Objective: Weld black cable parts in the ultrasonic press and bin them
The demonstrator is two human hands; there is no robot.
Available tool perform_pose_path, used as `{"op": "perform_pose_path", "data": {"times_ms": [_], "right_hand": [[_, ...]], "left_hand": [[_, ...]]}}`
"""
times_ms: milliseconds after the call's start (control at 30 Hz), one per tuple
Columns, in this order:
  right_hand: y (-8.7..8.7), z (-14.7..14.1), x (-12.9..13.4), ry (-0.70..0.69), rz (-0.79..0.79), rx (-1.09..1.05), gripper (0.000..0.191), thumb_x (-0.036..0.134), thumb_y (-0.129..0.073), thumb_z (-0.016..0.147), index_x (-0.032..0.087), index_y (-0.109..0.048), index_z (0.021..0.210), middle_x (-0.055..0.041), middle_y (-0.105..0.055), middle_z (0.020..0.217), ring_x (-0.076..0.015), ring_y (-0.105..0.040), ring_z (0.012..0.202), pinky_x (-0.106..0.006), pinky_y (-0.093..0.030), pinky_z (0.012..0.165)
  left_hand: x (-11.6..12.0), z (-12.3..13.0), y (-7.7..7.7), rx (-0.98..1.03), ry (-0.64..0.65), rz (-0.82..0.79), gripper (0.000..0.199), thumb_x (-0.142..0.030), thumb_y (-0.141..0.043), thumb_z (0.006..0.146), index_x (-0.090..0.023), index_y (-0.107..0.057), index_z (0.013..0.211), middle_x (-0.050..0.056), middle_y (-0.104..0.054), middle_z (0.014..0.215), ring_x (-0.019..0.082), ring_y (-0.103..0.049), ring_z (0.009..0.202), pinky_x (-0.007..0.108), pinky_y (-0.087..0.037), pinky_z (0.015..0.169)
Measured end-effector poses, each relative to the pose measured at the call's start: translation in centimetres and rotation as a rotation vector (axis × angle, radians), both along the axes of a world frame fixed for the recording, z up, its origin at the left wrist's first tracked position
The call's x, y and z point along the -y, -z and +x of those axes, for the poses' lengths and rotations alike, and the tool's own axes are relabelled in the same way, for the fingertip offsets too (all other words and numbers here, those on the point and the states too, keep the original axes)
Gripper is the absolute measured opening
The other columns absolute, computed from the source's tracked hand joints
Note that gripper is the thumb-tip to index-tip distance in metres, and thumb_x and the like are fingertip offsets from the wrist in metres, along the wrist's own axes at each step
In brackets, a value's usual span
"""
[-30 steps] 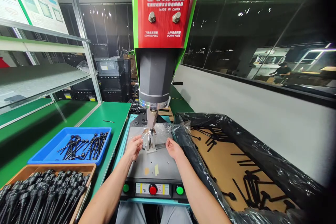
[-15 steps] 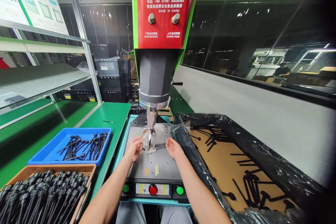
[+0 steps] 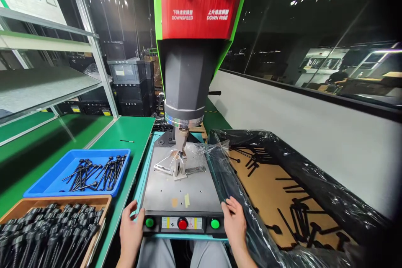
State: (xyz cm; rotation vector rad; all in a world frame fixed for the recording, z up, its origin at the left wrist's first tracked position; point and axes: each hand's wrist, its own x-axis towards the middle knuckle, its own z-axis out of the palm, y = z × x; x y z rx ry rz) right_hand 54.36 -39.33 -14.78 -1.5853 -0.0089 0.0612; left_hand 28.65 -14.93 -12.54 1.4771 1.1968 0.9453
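My left hand [image 3: 132, 226] is at the left end of the control panel [image 3: 207, 231], beside a green button [image 3: 149, 222]. At the panel's right end is my right hand [image 3: 235, 222], near the other green button [image 3: 215, 223]. Both hands hold nothing, with their fingers loosely bent and apart. Between the green buttons sits a red button [image 3: 182, 223]. Farther back on the metal plate [image 3: 157, 201] stands a small metal fixture [image 3: 180, 174]. The press tip [image 3: 181, 138] comes down right above it, and clear plastic film [image 3: 196, 150] is around them.
On the left, a blue tray [image 3: 42, 186] and a brown tray [image 3: 106, 209] hold black ribbed parts with round heads. To the right, a box lined with black plastic [image 3: 314, 176] has similar black parts on cardboard. A press body [image 3: 188, 79] rises in front.
Both hands have drawn back from the fixture and moved apart, down to the two ends of the control panel. The view has tilted slightly downward and moved closer.
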Motion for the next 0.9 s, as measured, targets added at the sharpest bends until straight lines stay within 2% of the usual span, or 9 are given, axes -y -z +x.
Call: {"op": "perform_pose_path", "data": {"times_ms": [67, 133, 233, 333, 533, 700, 900], "right_hand": [[2.7, -1.4, 2.0, -0.058, -0.309, 0.285, 0.062, 0.054, -0.067, 0.069, 0.016, -0.056, 0.117, -0.0155, -0.058, 0.121, -0.0363, -0.051, 0.118, -0.056, -0.036, 0.105], [5.1, -2.2, 3.0, -0.117, -0.478, 0.370, 0.070, 0.060, -0.061, 0.073, 0.014, -0.053, 0.125, -0.0188, -0.055, 0.127, -0.0389, -0.048, 0.122, -0.056, -0.036, 0.105], [7.3, -2.6, 3.3, -0.180, -0.576, 0.343, 0.077, 0.064, -0.051, 0.079, 0.012, -0.044, 0.136, -0.0207, -0.053, 0.131, -0.0386, -0.050, 0.122, -0.052, -0.042, 0.100], [8.4, -2.5, 3.2, -0.198, -0.596, 0.343, 0.081, 0.069, -0.049, 0.081, 0.014, -0.040, 0.140, -0.0197, -0.052, 0.133, -0.0374, -0.051, 0.123, -0.049, -0.044, 0.099], [8.8, -2.7, 3.3, -0.182, -0.573, 0.344, 0.084, 0.072, -0.046, 0.081, 0.014, -0.038, 0.141, -0.0196, -0.051, 0.135, -0.0375, -0.048, 0.126, -0.049, -0.041, 0.103], [7.9, -3.3, 3.4, -0.230, -0.574, 0.280, 0.081, 0.069, -0.044, 0.084, 0.019, -0.032, 0.146, -0.0175, -0.043, 0.144, -0.0370, -0.043, 0.131, -0.051, -0.038, 0.105], [7.2, -3.6, 3.2, -0.218, -0.566, 0.264, 0.084, 0.072, -0.045, 0.082, 0.019, -0.034, 0.146, -0.0175, -0.043, 0.145, -0.0380, -0.042, 0.132, -0.052, -0.038, 0.105]], "left_hand": [[0.7, -1.7, 2.0, -0.147, 0.036, 0.096, 0.065, -0.053, -0.067, 0.069, -0.019, -0.055, 0.124, 0.013, -0.057, 0.128, 0.033, -0.056, 0.115, 0.049, -0.045, 0.099], [1.1, -2.3, 3.5, -0.224, 0.112, 0.105, 0.069, -0.054, -0.066, 0.071, -0.019, -0.051, 0.128, 0.013, -0.054, 0.132, 0.034, -0.052, 0.122, 0.050, -0.041, 0.104], [0.9, -1.9, 4.8, -0.255, 0.182, 0.099, 0.071, -0.054, -0.064, 0.072, -0.016, -0.048, 0.130, 0.015, -0.054, 0.132, 0.034, -0.050, 0.124, 0.049, -0.040, 0.104], [0.3, -1.6, 5.3, -0.258, 0.208, 0.157, 0.065, -0.053, -0.063, 0.074, -0.017, -0.050, 0.127, 0.014, -0.055, 0.129, 0.034, -0.053, 0.121, 0.050, -0.042, 0.101], [-0.3, -1.9, 5.7, -0.235, 0.219, 0.254, 0.058, -0.049, -0.063, 0.075, -0.019, -0.053, 0.124, 0.011, -0.059, 0.125, 0.033, -0.055, 0.118, 0.048, -0.045, 0.099], [-0.3, -2.0, 5.5, -0.235, 0.269, 0.205, 0.064, -0.050, -0.064, 0.075, -0.017, -0.049, 0.128, 0.013, -0.055, 0.129, 0.032, -0.052, 0.122, 0.048, -0.041, 0.104], [-0.6, -2.5, 5.3, -0.197, 0.300, 0.143, 0.066, -0.048, -0.066, 0.073, -0.018, -0.050, 0.129, 0.013, -0.056, 0.131, 0.032, -0.051, 0.124, 0.049, -0.039, 0.107]]}}
